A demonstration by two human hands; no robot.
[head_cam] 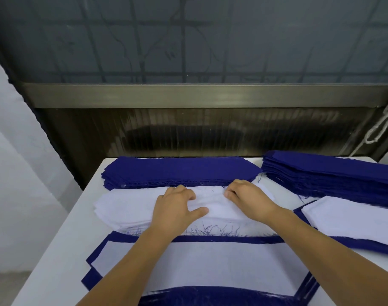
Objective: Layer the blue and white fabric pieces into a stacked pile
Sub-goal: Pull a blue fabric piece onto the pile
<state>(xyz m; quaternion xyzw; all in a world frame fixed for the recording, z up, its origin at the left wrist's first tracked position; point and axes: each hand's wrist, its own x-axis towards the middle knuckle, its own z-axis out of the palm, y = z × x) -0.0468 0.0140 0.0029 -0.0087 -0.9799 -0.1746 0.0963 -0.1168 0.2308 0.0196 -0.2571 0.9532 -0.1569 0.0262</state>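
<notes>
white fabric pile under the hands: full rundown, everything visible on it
The white fabric pile is a low stack of thin, woven-looking pieces with angled ends, edges slightly fanned at its left. It lies flat mid-table, just in front of a blue fabric stack. The left hand presses on its top with thumb spread; the right hand has fingers curled at its far edge. Loose blue threads fringe its near side.

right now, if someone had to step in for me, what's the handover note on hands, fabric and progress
Left hand: flat on the white stack, fingers spread, not clearly gripping.
Right hand: on the same stack, fingers curled at its far edge, seemingly pinching the top sheet.
Blue stack lies just behind it; a second blue stack sits far right.
Done: layered pile nearest the body, white piece on top; another layered pile at right.
Left: keep alternating blue and white from the stacks.
</notes>
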